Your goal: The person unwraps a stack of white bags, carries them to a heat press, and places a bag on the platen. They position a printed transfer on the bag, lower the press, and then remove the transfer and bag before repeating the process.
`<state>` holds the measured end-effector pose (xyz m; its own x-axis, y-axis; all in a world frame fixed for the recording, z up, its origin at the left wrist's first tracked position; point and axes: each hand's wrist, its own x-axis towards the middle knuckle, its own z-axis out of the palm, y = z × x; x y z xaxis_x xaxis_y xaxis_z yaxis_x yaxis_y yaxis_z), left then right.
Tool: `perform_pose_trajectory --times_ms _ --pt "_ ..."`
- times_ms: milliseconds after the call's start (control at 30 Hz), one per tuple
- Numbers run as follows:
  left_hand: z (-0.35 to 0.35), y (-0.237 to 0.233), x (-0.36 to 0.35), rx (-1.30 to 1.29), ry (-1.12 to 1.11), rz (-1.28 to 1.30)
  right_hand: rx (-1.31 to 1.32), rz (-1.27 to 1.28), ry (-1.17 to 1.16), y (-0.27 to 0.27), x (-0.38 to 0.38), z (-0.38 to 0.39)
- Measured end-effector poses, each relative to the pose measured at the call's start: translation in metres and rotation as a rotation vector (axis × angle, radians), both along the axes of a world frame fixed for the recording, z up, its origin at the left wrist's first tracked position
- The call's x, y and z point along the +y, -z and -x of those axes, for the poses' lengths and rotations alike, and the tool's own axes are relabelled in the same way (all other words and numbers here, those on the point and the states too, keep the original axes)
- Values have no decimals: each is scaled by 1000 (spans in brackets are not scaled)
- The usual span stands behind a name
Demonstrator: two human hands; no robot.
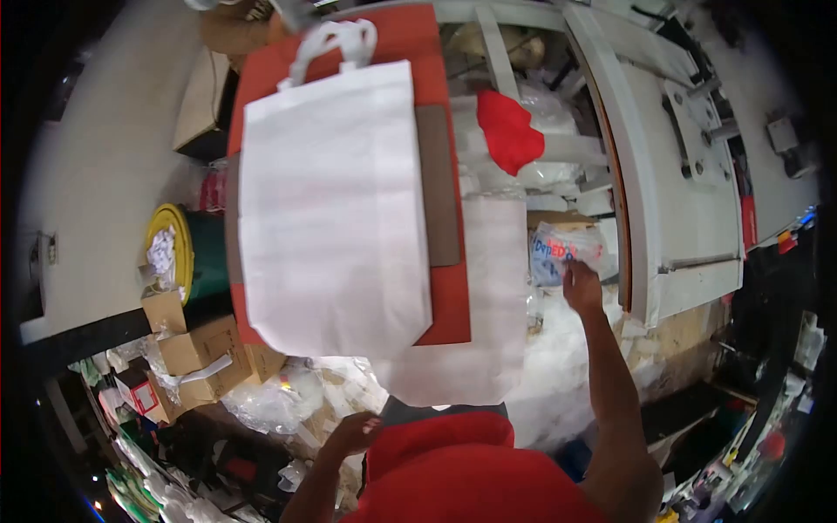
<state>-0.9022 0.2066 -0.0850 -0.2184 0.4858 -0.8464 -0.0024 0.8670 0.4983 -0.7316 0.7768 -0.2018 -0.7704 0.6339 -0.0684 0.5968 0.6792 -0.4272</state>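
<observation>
**Red surface, white bags on it**
Red surface (446, 318) has a brown strip (438, 187) along its right side. White handled bag (331, 200) lies flat on it, handles at far end. White sheet (488, 305) overhangs near right edge.

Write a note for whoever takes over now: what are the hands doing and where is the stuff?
Right hand: stretched out, fingers touching the printed packet; grip unclear.
Left hand: low by the waist, seems empty.
White bag lies flat on the orange board, handles on the far side.
Done: bag laid out. Left: packet not yet picked up.
</observation>
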Motion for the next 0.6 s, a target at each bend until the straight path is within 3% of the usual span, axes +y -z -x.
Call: perform_pose_trajectory --times_ms 67,133,200,267,300,367,433,467,567,600 --pt "8 -38 53 -29 44 -153 71 -49 -109 -89 -46 4" --pt "35 -118 126 -42 69 -353 138 28 -146 -172 -83 7" --pt "38 -152 163 142 -2 -628 -25 190 -157 -269 -119 33" --pt "44 -180 192 538 -36 -899 -14 223 -227 -334 -149 65" --pt "49 -185 196 558 -41 -911 -19 273 -304 -351 -159 78" --pt "68 -182 193 188 -118 -1043 72 222 -439 -365 -179 104" --pt "96 -172 176 252 -152 -992 75 278 -339 -382 -199 139" --pt "116 -170 168 406 -189 -975 168 193 -354 -389 -204 153" --pt "192 -131 153 541 -494 -977 605 -124 -209 -359 -190 185" --pt "216 -140 149 626 -513 -877 686 -73 -102 -343 -185 195"
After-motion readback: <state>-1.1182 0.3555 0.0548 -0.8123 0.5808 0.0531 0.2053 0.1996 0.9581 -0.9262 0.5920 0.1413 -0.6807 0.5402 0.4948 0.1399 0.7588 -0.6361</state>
